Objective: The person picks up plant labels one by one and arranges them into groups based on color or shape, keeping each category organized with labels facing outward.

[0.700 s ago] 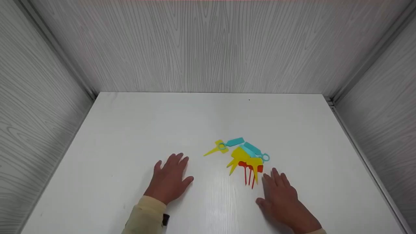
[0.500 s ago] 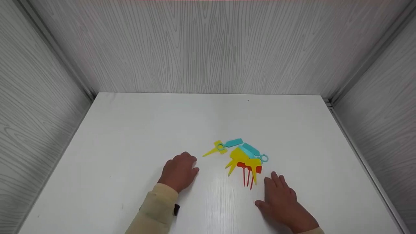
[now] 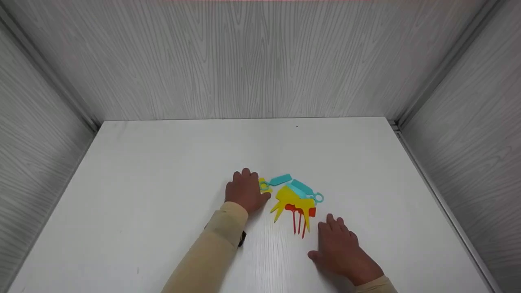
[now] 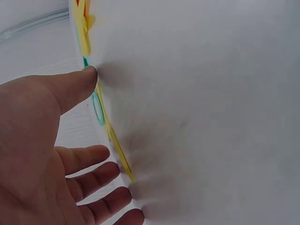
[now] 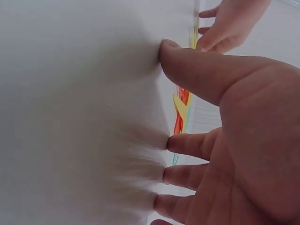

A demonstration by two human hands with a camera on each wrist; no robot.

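Yellow tag (image 3: 264,186) (apparently) half-hidden under left hand (image 3: 245,191)

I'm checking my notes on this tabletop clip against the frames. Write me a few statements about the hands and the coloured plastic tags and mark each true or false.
1. The left hand covers part of a yellow tag. True.
2. The right hand holds a red tag in the air. False: it lies flat on the white table, beside the tags.
3. Teal tags lie in the pile. True.
4. The tags sit in a tray. False: they lie straight on the table.
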